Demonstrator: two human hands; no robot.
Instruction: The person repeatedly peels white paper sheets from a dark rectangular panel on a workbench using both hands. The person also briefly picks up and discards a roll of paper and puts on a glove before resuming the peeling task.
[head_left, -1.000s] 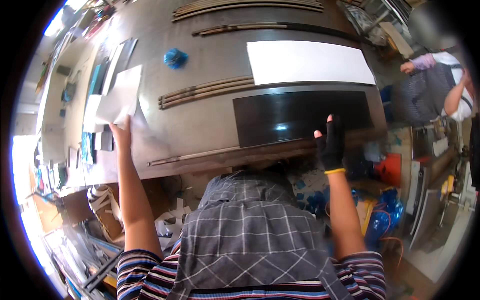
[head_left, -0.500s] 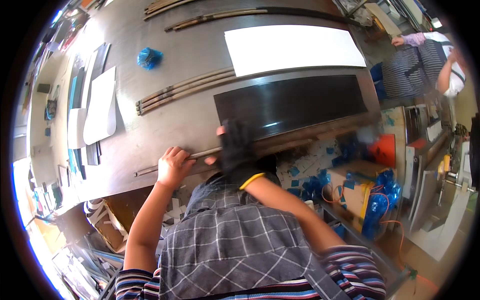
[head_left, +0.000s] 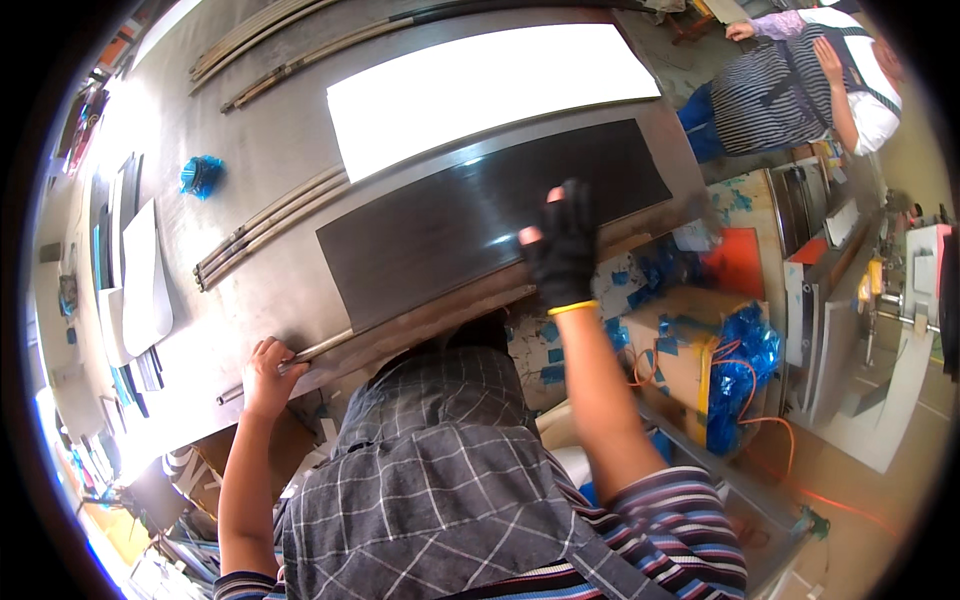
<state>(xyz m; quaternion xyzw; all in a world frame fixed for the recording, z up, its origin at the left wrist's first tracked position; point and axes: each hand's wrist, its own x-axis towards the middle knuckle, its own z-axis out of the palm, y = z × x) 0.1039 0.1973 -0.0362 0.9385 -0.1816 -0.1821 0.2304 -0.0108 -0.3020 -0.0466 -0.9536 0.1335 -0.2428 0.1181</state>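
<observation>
Close to the table's front edge, my bare left hand (head_left: 270, 376) is closed around a thin metal rod (head_left: 326, 345), whose left end sticks out past the fingers. To the right, my right hand (head_left: 564, 245) wears a black glove with bare fingertips and a yellow cuff. Its fingers are stretched out over the near edge of a dark flat sheet (head_left: 440, 235), with nothing seen in them; whether it touches the sheet I cannot tell. A white sheet (head_left: 490, 90) lies just beyond the dark one.
Three slim rods (head_left: 270, 225) lie left of the sheets, with more rods (head_left: 330, 57) farther back. A blue plastic-wrapped item (head_left: 201, 177) sits at the left. Another person (head_left: 780, 90) stands beyond the table's right end. Below are a cardboard box (head_left: 680, 345) and an orange cord (head_left: 790, 445).
My right hand has left the rod and moved right, over the dark sheet. The left hand keeps its hold on the rod. The whole view has shifted, with the table turned somewhat.
</observation>
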